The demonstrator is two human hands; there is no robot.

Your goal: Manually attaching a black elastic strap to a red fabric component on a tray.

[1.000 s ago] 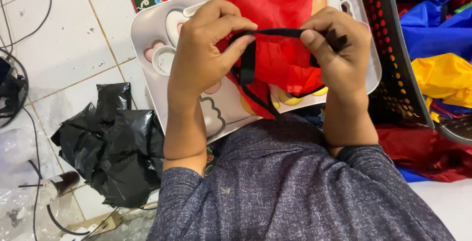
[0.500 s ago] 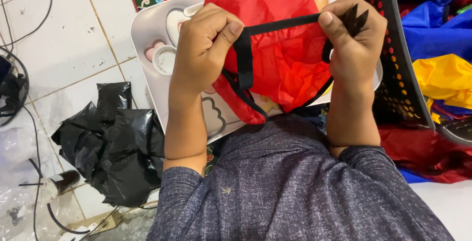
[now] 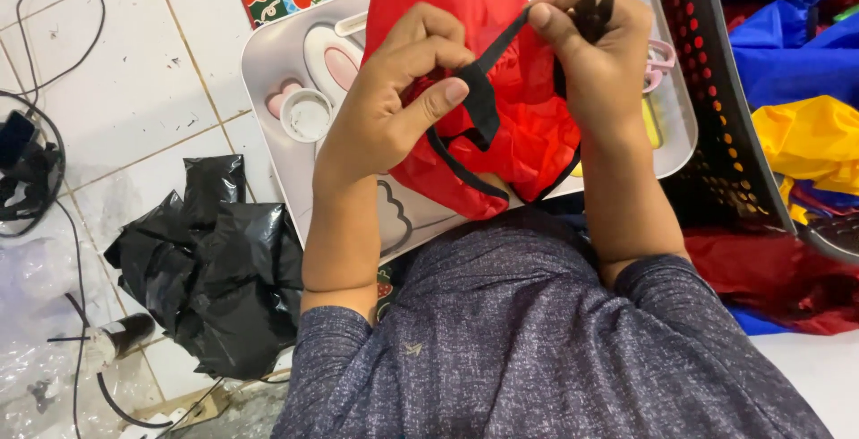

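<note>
Both forearms reach up and away from the body over a pale grey tray (image 3: 268, 63), wrists bent inward so the hands meet at a red fabric bag (image 3: 523, 126) held bunched above the tray's middle. The left hand (image 3: 394, 108) is curled, thumb pressing a black strap (image 3: 483, 103) against the fingers, while the right hand (image 3: 599, 54) pinches the strap's frayed end between thumb and forefinger, tips pointing up. The strap's long axis runs slantwise from the left thumb up to the right fingertips, taut between them, its lower loop trailing around the bag's bottom edge; a black perforated basket (image 3: 716, 126) stands just right.
</note>
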